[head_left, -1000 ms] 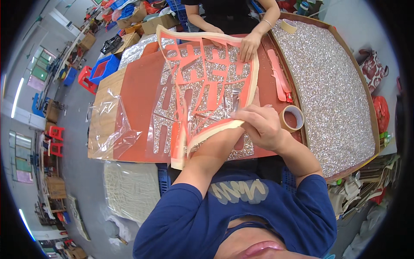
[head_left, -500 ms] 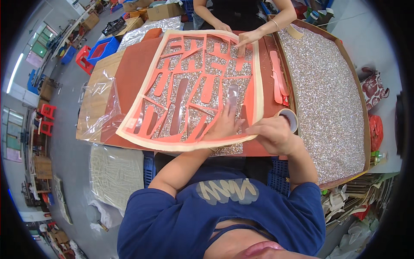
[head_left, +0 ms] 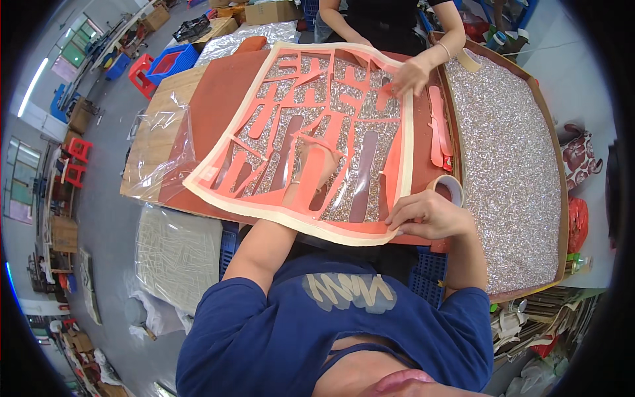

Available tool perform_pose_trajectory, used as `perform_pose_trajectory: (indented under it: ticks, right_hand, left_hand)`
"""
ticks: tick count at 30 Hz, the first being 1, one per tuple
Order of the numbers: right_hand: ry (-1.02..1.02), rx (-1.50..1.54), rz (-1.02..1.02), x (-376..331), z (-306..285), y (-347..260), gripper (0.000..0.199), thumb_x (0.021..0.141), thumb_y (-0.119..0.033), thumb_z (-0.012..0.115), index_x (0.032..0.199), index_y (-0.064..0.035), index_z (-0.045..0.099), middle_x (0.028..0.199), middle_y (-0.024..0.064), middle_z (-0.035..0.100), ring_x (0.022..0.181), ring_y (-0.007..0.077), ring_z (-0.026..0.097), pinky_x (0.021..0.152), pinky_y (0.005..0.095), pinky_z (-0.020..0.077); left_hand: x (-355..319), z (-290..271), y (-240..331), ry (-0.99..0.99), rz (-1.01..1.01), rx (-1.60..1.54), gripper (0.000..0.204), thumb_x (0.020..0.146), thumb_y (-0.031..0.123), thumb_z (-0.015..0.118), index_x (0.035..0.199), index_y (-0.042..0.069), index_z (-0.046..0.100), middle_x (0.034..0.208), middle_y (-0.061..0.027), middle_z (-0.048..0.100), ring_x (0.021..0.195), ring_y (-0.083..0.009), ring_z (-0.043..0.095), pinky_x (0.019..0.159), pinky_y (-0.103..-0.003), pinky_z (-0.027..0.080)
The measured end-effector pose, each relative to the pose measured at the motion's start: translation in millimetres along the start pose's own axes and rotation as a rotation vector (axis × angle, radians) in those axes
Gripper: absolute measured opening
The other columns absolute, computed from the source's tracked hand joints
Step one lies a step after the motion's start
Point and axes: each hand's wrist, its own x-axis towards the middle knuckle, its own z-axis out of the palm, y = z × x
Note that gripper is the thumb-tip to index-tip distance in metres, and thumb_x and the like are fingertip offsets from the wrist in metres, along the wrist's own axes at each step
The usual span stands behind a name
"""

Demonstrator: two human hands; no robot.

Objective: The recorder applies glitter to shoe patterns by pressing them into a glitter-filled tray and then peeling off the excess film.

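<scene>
Looks about midway to me: the pink cut-out sheet (head_left: pixel 336 126), left of the glitter tray (head_left: pixel 564 212), is up off the desk (head_left: pixel 215 126) along its near edge, so not lying flat yet. Right hand (head_left: pixel 430 215) has its grip pinched narrow on the sheet's near corner, tray side; left hand (head_left: pixel 329 167) is underneath, and honestly I can't tell if its grip has anything. Tray's loaded with silvery glitter (head_left: pixel 509 172), tape roll (head_left: pixel 467 61) at its far left corner.
</scene>
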Motion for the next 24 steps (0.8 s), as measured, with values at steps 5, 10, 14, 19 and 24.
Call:
perform_pose_trajectory:
  ticks: [5,10,14,19,24]
  right_hand:
    - [-0.097,0.011,0.044,6,2,0,0.013,0.077,-0.002,0.07,0.09,-0.0012,0.07,0.095,0.011,0.068,0.088,0.0236,0.067,0.074,0.0302,0.0536]
    - [-0.097,0.052,0.051,5,5,2,0.013,0.078,-0.003,0.07,0.091,-0.0015,0.07,0.093,0.0106,0.068,0.085,0.0241,0.067,0.074,0.0313,0.0535]
    - [-0.23,0.091,0.16,7,4,9,0.011,0.083,-0.007,0.068,0.091,-0.0016,0.069,0.085,0.0092,0.068,0.076,0.0221,0.066,0.067,0.0316,0.0515]
    - [0.441,-0.2,0.161,53,7,33,0.014,0.086,-0.012,0.064,0.093,-0.0006,0.067,0.082,0.012,0.066,0.07,0.0224,0.062,0.061,0.03,0.0462]
    - [0.588,-0.512,0.065,132,0,121,0.019,0.084,-0.011,0.062,0.099,-0.0004,0.064,0.094,0.0153,0.065,0.083,0.0307,0.062,0.071,0.0396,0.0483]
  left_hand:
    - [8,1,-3,-0.007,0.004,0.036,0.038,0.089,0.027,0.052,0.116,0.001,0.052,0.127,-0.0242,0.048,0.11,-0.0411,0.049,0.091,-0.053,0.04]
    - [15,1,-7,-0.013,0.01,0.075,0.039,0.089,0.028,0.052,0.116,0.0,0.052,0.127,-0.0243,0.048,0.11,-0.0409,0.049,0.091,-0.053,0.04]
    - [20,1,-10,-0.016,0.015,0.101,0.039,0.089,0.028,0.052,0.117,0.0,0.052,0.128,-0.0243,0.048,0.11,-0.0406,0.049,0.091,-0.053,0.04]
    - [20,-3,-12,-0.009,0.009,0.134,0.04,0.089,0.029,0.051,0.118,0.0,0.051,0.128,-0.0244,0.047,0.111,-0.0404,0.049,0.092,-0.053,0.04]
    - [24,-15,-17,0.0,0.016,0.183,0.041,0.089,0.029,0.051,0.118,0.0,0.051,0.128,-0.0244,0.047,0.111,-0.0401,0.049,0.092,-0.052,0.04]
